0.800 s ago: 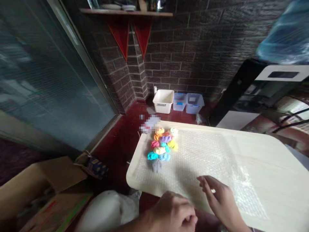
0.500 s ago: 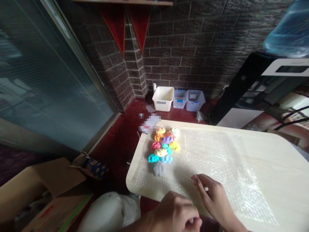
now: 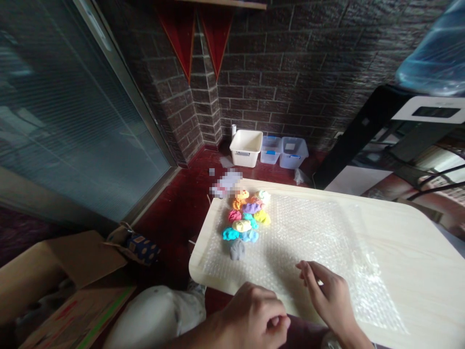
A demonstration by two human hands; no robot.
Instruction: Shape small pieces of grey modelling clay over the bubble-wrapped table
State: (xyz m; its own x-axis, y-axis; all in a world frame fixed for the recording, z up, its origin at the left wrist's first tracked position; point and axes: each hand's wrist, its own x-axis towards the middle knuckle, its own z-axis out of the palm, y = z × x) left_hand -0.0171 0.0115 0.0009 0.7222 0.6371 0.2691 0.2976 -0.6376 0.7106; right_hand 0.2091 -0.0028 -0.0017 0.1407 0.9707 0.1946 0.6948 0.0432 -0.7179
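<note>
Small shift only, clumps (image 3: 241,226) unmoved

Versus half a second ago, my right hand (image 3: 315,277) sits a bit further from my left hand (image 3: 257,315). Clumps same: on the wrap (image 3: 308,228) at the surface's (image 3: 410,252) left end, so nothing added or taken. Left: loose fist at the near edge, contents hidden. Right: fingers curled narrow above wrap, pale bit (image 3: 319,282) showing; can't tell if gripped.
</note>
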